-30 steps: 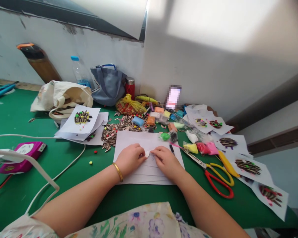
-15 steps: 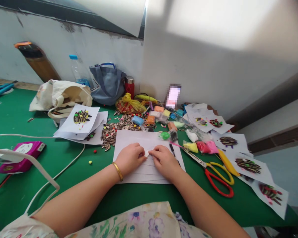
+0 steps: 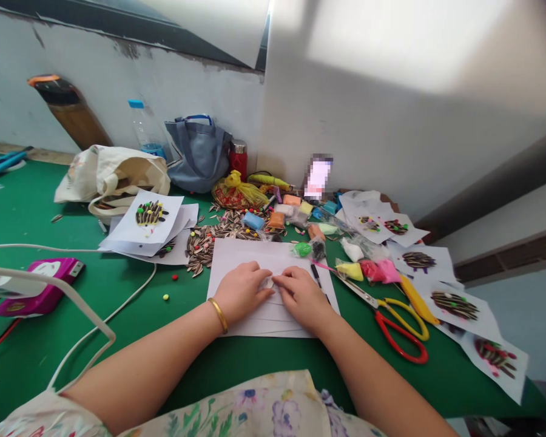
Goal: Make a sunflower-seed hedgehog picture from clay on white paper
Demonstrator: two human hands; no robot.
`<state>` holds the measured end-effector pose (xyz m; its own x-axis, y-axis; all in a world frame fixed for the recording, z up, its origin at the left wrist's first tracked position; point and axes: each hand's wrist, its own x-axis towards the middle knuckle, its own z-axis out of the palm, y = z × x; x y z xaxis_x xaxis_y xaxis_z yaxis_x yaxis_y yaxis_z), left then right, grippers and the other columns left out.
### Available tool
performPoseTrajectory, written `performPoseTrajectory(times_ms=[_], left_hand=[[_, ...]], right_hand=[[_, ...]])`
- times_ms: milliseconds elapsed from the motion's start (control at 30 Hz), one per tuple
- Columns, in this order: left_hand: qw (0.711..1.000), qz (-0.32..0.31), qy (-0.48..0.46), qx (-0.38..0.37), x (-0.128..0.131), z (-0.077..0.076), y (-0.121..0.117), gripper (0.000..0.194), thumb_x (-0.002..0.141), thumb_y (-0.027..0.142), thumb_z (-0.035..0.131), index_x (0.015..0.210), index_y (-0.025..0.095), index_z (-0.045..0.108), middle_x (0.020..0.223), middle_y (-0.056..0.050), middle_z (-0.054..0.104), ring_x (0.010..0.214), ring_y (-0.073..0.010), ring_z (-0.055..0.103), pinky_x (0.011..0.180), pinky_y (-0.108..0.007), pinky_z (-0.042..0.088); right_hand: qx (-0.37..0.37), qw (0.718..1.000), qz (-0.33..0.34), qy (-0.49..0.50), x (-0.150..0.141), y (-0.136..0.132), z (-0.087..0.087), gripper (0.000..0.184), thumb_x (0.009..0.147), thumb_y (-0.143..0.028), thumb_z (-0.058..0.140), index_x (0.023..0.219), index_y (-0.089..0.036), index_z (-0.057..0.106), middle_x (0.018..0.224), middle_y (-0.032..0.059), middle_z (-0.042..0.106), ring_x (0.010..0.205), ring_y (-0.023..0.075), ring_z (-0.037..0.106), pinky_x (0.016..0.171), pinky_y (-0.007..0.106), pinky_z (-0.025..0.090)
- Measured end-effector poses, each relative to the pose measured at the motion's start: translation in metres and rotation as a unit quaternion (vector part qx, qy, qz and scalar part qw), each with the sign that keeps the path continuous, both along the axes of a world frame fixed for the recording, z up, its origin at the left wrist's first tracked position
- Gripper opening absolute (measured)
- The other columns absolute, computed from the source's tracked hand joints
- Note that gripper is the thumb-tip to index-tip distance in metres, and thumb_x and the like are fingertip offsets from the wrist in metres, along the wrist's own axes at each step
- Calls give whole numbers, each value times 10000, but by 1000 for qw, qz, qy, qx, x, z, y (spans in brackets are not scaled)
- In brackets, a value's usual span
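Note:
A small white lump of modelling clay (image 3: 267,282) sits between the fingertips of my two hands, over white paper sheets (image 3: 236,250). My left hand (image 3: 240,294), with a gold bangle at its wrist, is closed and pinches the lump from the left. From the right, the closed fingers of my right hand (image 3: 301,298) press on it. The fingers partly cover the lump. Beside my right hand lies a black pen (image 3: 316,275) on the paper. Scissors (image 3: 373,300) with yellow and red handles lie further right.
Sunflower seeds (image 3: 202,246) are heaped behind the paper. Colourful clay packets (image 3: 350,271) lie at the back right. Sheets with seed pictures (image 3: 455,303) line the right side, with more sheets (image 3: 152,227) at left. A white cable (image 3: 86,321) loops near my left forearm.
My left fingers have moved slightly and now cover more of the white lump. My right hand stays almost where it was.

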<state>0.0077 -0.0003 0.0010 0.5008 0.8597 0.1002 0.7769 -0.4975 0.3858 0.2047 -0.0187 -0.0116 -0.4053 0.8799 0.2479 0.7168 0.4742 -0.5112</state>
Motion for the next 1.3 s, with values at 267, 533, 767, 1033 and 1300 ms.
performPoseTrajectory(times_ms=[267, 533, 767, 1033, 1300], left_hand=[[1000, 3, 9, 0, 1, -2, 0, 237, 881, 353, 574, 1070, 263, 685, 927, -60, 595, 904, -220, 573, 777, -324, 445], [1000, 4, 17, 3, 1, -2, 0, 206, 876, 361, 577, 996, 242, 696, 912, -57, 596, 878, -209, 572, 768, -316, 443], [1000, -3, 8, 6, 1, -3, 1, 225, 870, 352, 592, 1051, 265, 692, 904, -52, 596, 881, -214, 575, 770, -318, 443], [1000, 6, -4, 8, -1, -6, 3, 294, 847, 354, 626, 1107, 220, 663, 940, -61, 616, 908, -227, 589, 791, -329, 454], [1000, 6, -3, 8, -2, -6, 3, 282, 848, 344, 625, 1090, 205, 663, 948, -63, 621, 914, -224, 593, 801, -323, 457]], right_hand=[[-8, 1000, -2, 12, 2, 0, -1, 316, 885, -126, 523, 1144, -227, 672, 1036, 75, 603, 1003, 210, 548, 928, 368, 475], [-3, 1000, 8, 4, 1, 0, 1, 332, 879, -121, 527, 1147, -245, 678, 1000, 70, 598, 973, 207, 549, 902, 364, 479], [-6, 1000, 1, 12, 1, 1, -1, 335, 876, -117, 529, 1151, -245, 672, 1010, 68, 600, 982, 207, 551, 911, 366, 478], [-1, 1000, 2, -10, 0, -1, 0, 372, 862, -108, 538, 1186, -243, 661, 1011, 71, 589, 975, 208, 540, 908, 361, 472], [5, 1000, 0, -30, -2, -2, 1, 387, 866, -107, 538, 1205, -251, 656, 1020, 74, 577, 973, 213, 524, 907, 359, 463]])
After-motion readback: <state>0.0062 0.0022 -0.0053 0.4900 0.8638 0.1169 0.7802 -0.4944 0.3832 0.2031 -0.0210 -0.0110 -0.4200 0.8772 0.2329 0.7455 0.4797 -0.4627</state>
